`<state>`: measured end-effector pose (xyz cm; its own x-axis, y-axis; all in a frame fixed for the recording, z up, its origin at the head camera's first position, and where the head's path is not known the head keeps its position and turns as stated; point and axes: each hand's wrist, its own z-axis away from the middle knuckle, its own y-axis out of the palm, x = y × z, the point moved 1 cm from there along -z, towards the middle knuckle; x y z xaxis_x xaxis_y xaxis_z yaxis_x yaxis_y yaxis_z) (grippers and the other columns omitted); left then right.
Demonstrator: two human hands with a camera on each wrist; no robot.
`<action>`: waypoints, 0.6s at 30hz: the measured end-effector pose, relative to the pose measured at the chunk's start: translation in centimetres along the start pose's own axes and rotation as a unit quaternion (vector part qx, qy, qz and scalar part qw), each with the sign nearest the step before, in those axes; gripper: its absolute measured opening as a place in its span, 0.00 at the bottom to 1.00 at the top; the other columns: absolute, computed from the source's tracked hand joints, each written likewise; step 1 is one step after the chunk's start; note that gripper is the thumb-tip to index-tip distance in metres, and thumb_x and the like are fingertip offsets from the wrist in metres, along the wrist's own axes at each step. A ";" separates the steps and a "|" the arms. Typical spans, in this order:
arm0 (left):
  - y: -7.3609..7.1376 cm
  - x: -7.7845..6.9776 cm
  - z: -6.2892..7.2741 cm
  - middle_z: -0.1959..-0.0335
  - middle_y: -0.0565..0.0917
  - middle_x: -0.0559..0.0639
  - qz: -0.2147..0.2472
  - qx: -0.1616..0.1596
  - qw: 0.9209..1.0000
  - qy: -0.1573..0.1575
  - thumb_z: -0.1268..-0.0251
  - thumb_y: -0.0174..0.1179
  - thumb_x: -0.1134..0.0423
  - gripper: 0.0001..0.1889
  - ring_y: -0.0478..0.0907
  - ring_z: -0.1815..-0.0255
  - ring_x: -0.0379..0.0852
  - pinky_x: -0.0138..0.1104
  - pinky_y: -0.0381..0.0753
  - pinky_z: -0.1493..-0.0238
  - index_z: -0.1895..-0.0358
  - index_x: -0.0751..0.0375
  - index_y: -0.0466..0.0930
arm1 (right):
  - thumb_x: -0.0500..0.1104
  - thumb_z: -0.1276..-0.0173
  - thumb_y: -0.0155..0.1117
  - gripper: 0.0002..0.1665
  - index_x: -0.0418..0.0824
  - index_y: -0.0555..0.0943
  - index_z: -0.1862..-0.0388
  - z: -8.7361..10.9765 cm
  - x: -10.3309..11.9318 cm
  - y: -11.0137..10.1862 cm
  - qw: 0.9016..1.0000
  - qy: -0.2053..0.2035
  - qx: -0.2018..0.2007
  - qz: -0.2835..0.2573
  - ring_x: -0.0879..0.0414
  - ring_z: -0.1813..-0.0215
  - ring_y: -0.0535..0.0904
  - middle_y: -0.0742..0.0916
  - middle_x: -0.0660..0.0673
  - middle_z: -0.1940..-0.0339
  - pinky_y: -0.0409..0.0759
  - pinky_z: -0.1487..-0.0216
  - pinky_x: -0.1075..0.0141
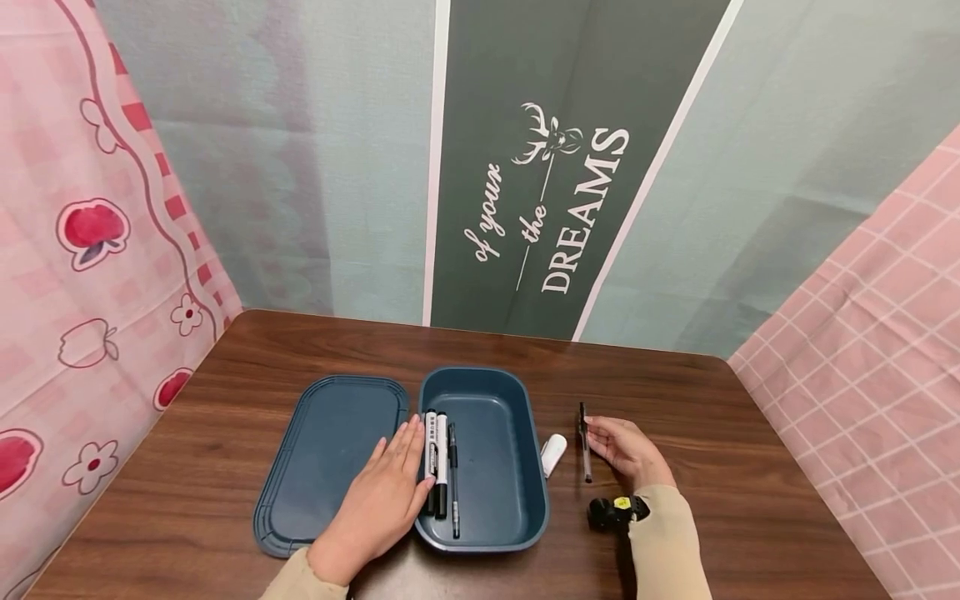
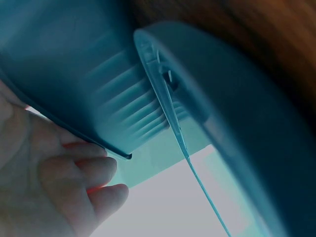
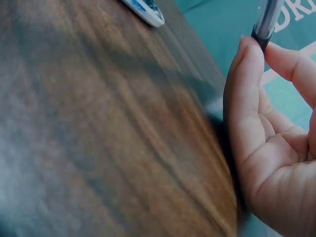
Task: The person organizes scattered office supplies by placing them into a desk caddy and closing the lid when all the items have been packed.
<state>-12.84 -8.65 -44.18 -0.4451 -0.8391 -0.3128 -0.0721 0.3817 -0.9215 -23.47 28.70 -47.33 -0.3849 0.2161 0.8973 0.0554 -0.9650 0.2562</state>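
My left hand (image 1: 381, 492) lies with straight fingers against the left rim of a dark blue plastic box (image 1: 542, 492). In the left wrist view its fingers (image 2: 101, 170) are at the box wall. Two white-and-black markers (image 1: 431, 454) (image 1: 442, 458) lie side by side along the box's left side, next to a black pen (image 1: 453, 467). Right of the box, my right hand (image 1: 626, 450) pinches a clear-barrelled pen with a black cap (image 1: 584, 446) between thumb and fingertip. The right wrist view shows only one end of this pen (image 3: 268, 22).
A matching blue lid (image 1: 330, 458) lies flat left of the box. Against the box's right side is a small white rounded object (image 1: 553, 454), its kind unclear. The brown wooden table (image 1: 750, 500) ends at hanging curtains (image 1: 360, 208).
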 end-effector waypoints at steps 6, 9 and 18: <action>-0.1 -0.1 0.0 0.27 0.56 0.63 -0.001 0.002 1.000 -0.001 0.29 0.50 0.55 0.32 0.54 0.28 0.55 0.50 0.57 0.32 0.30 0.73 0.56 | 0.29 0.27 0.42 0.24 0.39 0.83 0.74 0.1 0.1 -0.1 0.998 0.012 0.023 -0.063 0.62 0.70 0.81 0.85 0.48 0.74 0.80 0.64 0.75; -0.1 0.0 0.0 0.27 0.55 0.63 -0.003 0.002 1.000 0.000 0.28 0.49 0.54 0.32 0.54 0.28 0.56 0.50 0.57 0.32 0.30 0.73 0.56 | 0.29 0.26 0.38 0.25 0.38 0.83 0.74 0.1 0.3 -0.3 0.994 0.020 0.048 -0.098 0.62 0.70 0.81 0.85 0.48 0.74 0.80 0.65 0.75; -0.2 -0.1 0.0 0.28 0.56 0.64 -0.001 0.004 1.000 0.001 0.28 0.49 0.55 0.32 0.54 0.28 0.56 0.51 0.58 0.32 0.30 0.73 0.56 | 0.34 0.24 0.36 0.26 0.34 0.84 0.69 -0.1 0.5 -1.1 0.971 0.048 0.112 -0.204 0.59 0.67 0.83 0.87 0.44 0.69 0.81 0.60 0.73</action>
<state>-12.80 -8.68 -44.00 -0.4474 -0.8385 -0.3109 -0.0651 0.3773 -0.9238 -23.76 29.86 -47.22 -0.4998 0.5487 0.6702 0.0753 -0.7433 0.6648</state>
